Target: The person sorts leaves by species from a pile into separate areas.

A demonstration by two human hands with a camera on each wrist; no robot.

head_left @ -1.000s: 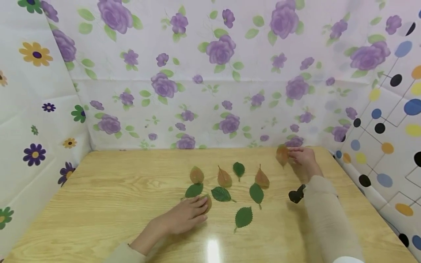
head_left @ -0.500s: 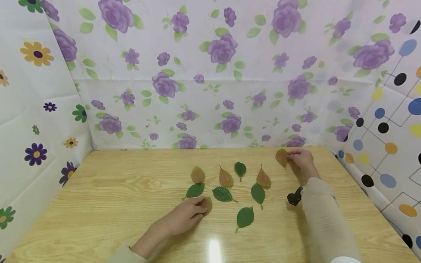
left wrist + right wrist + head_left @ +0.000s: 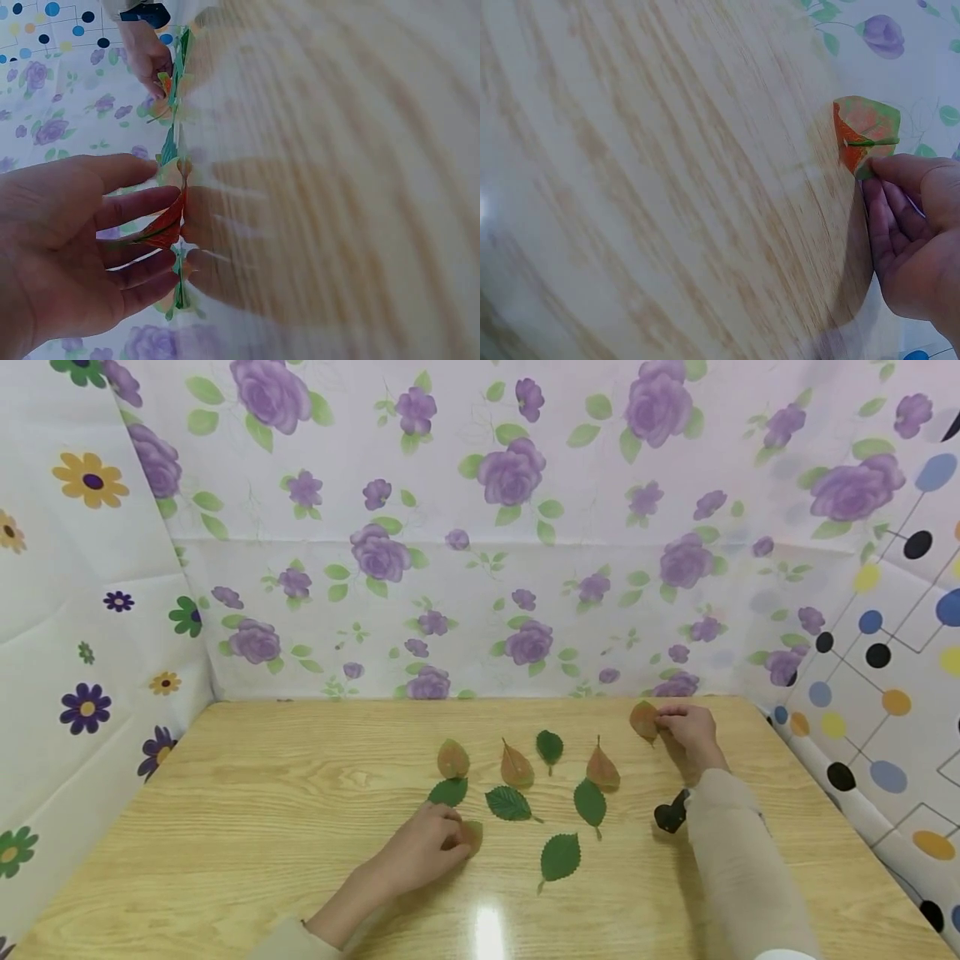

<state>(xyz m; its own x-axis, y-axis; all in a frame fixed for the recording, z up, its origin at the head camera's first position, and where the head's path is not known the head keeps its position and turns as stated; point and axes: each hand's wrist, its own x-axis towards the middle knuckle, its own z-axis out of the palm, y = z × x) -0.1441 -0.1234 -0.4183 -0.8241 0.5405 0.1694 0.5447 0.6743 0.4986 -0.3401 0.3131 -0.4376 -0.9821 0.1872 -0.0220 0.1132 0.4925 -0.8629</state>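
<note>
My left hand (image 3: 422, 850) is at the front left of the leaf group, its fingers close around an orange-brown leaf (image 3: 473, 836). In the left wrist view this leaf (image 3: 165, 226) stands tilted up against the long fingers, and the thumb lies apart from it. At the far right of the table my right hand (image 3: 692, 731) pinches another orange-brown leaf (image 3: 643, 720) by its edge, between thumb and forefinger. The right wrist view shows that leaf (image 3: 866, 131) bent, with orange and green faces and a green midrib, close over the wood.
Several leaves lie mid-table: orange-brown ones (image 3: 516, 767) at the back, green ones (image 3: 560, 857) among and in front of them. A flowered cloth (image 3: 450, 610) rises behind the wood-grain table (image 3: 285, 793). A black device (image 3: 671, 814) sits at the right wrist.
My left fingers have gone from lying flat over the front leaf to arching beside it, and the leaf shows tilted. The right hand keeps its leaf, almost in place.
</note>
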